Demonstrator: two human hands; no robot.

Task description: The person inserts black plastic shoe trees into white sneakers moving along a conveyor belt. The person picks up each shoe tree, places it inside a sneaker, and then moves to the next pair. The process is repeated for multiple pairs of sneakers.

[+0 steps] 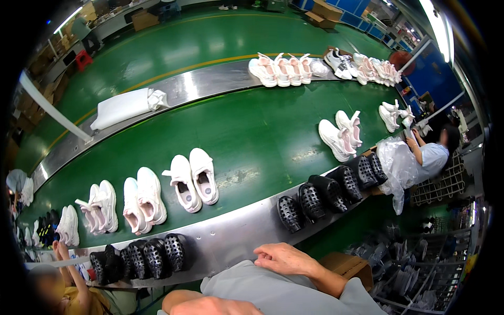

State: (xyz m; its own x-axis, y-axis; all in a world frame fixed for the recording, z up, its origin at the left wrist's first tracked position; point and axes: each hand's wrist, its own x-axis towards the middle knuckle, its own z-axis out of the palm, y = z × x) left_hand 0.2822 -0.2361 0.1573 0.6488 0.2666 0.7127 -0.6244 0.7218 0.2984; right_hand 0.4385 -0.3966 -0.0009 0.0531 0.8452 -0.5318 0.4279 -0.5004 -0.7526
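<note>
My right hand (283, 258) hovers in front of my grey shirt, by the near metal edge of the conveyor. Its fingers are loosely bent and nothing shows in them. At the bottom edge, my left hand (212, 305) is only partly visible; its fingers are out of sight. Nearest on the green belt (252, 152) stands a pair of white sneakers (191, 181), toes pointing away. Other white pairs (144, 200) sit further left. Black perforated shoe-shaped inserts (152, 257) lie along the metal ledge to the left, and another row of black inserts (328, 191) lies to the right.
Another white pair (340, 135) is on the belt at right, near a clear plastic bag (396, 163) and a co-worker (433, 157). A second person (84, 299) works at lower left. The far ledge holds a white bundle (126, 107) and several shoes (281, 71). A cardboard box (346, 266) stands beside me.
</note>
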